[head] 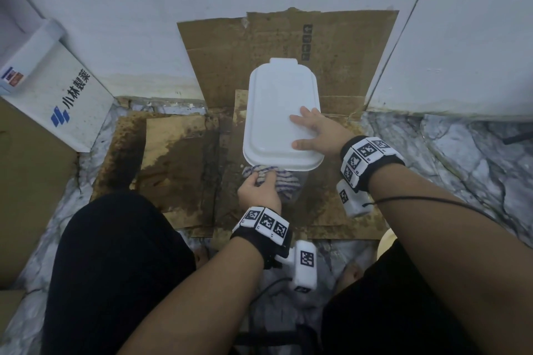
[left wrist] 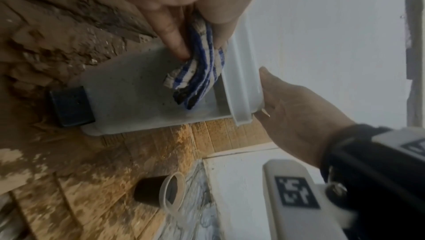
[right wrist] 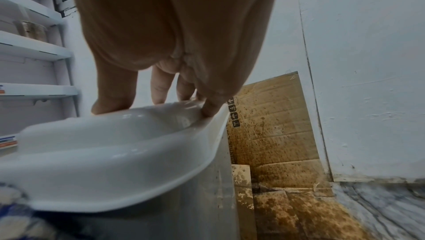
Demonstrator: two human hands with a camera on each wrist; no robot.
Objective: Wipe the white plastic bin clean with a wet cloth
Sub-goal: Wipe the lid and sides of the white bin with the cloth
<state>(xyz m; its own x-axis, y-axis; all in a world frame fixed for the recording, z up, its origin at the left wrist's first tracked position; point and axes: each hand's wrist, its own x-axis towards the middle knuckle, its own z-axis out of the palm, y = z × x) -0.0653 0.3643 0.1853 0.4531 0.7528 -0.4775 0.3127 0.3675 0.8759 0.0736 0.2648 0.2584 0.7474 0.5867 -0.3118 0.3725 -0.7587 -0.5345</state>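
The white plastic bin [head: 277, 112] stands on stained cardboard, its lid on top. My right hand [head: 314, 131] lies flat on the lid's near right corner, fingers spread; the right wrist view shows the fingertips [right wrist: 158, 96] pressing on the glossy lid [right wrist: 110, 145]. My left hand [head: 258, 187] grips a bunched blue-and-white striped cloth [head: 284, 181] against the bin's near side wall, just under the lid's rim. In the left wrist view the cloth [left wrist: 197, 78] is pressed on the speckled grey wall [left wrist: 128, 94], my left fingers [left wrist: 170, 31] curled round it.
Wet, stained cardboard [head: 178, 158] covers the marble floor and leans on the white wall [head: 331, 46]. A white printed box [head: 60, 101] stands at the left. A small cup of dark liquid [left wrist: 161, 194] lies on the floor near my right. My knees frame the bottom.
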